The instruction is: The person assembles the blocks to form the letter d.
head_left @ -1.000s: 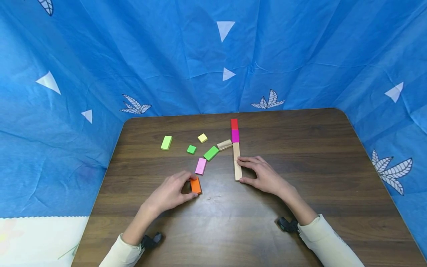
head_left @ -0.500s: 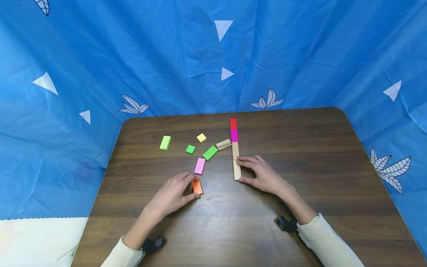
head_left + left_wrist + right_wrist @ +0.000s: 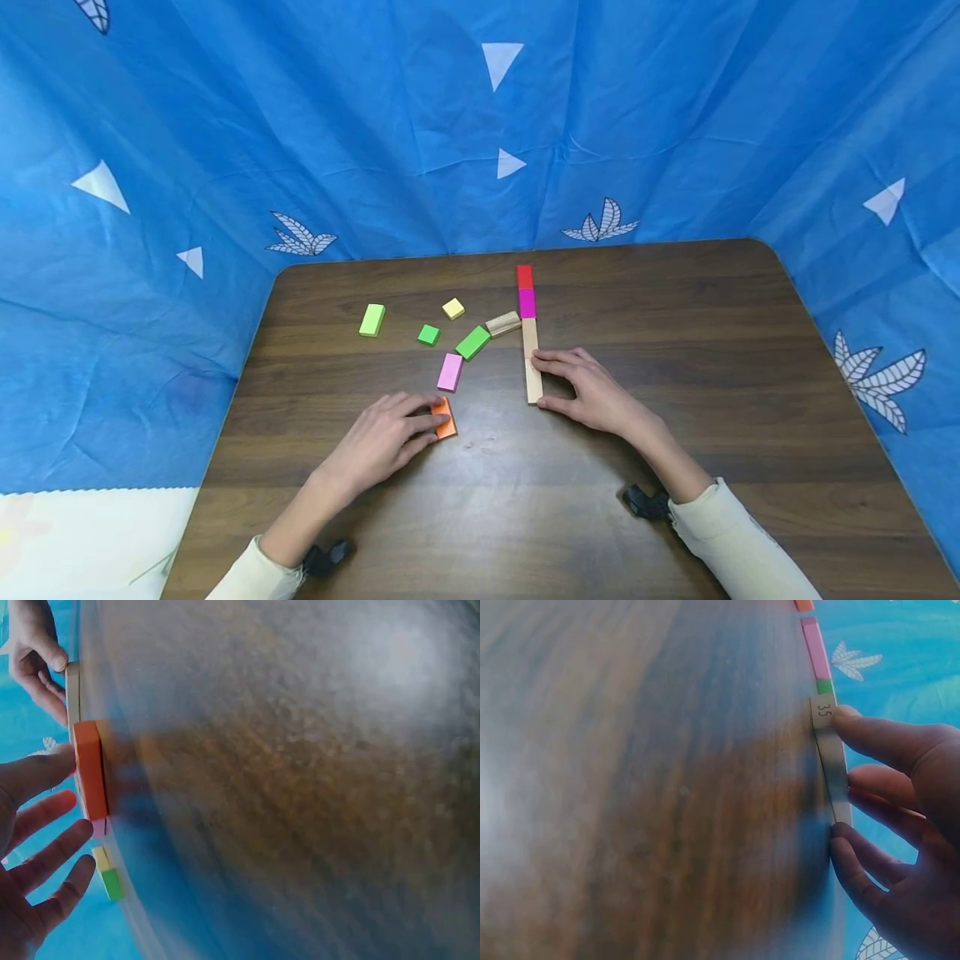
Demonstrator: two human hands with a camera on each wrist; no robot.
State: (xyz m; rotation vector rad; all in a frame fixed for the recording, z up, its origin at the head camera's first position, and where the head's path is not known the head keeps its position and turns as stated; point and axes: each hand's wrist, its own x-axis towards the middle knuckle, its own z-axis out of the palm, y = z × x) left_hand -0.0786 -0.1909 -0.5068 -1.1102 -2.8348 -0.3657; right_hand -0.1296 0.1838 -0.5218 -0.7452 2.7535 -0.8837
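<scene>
In the head view my left hand (image 3: 386, 437) lies over an orange wooden block (image 3: 446, 418), fingers reaching onto it. The left wrist view shows the fingers spread, one fingertip against the orange block (image 3: 90, 771). My right hand (image 3: 588, 390) rests beside a straight column of flat blocks, touching the pale wooden block (image 3: 533, 388) at its near end. In the right wrist view that pale block (image 3: 823, 712) bears the number 35, with my thumb tip at its edge. A magenta block (image 3: 527, 304) and a red block (image 3: 524, 277) continue the column away from me.
Left of the column a curved line holds a natural wood block (image 3: 502, 323), a green block (image 3: 473, 342) and a pink block (image 3: 450, 372). Farther left lie a small green block (image 3: 428, 335), a yellow block (image 3: 453, 308) and a lime block (image 3: 372, 320). Blue cloth (image 3: 420, 125) hangs behind the table.
The orange block has shifted slightly right and turned a little. My left hand has gone from pinching it at its two ends to laying its fingers over it. The right hand stays put.
</scene>
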